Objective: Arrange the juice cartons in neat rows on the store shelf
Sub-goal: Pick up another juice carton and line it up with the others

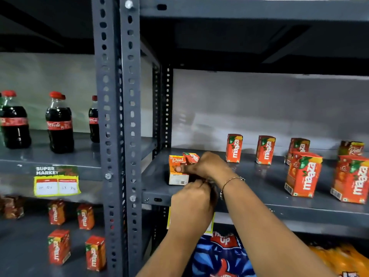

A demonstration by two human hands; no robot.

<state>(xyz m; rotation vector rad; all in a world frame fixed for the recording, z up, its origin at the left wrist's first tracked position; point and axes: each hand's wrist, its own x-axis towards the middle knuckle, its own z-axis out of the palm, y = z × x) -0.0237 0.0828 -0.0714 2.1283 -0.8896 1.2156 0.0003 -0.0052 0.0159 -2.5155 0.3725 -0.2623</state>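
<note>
On the grey metal shelf (pixel 249 188), an orange Real juice carton (pixel 176 170) stands upright at the far left. My right hand (pixel 205 166), wearing a bracelet, grips it with the thumb on its front. A Maaza carton (pixel 192 158) shows just behind the fingers. My left hand (pixel 192 198) is curled at the shelf's front edge just below; what it holds is hidden. Other Maaza cartons stand spaced out: two at the back (pixel 234 148) (pixel 265 149) and two larger-looking ones in front (pixel 303 173) (pixel 351 178). Another Real carton (pixel 352 148) stands at the back right.
A perforated steel post (pixel 119 136) borders the shelf on the left. Beyond it stand cola bottles (pixel 60 124), a yellow price label (pixel 57 186) and several Maaza cartons (pixel 59 246) on a lower shelf. Blue Thums Up packs (pixel 223 254) and orange packs (pixel 343 260) lie below.
</note>
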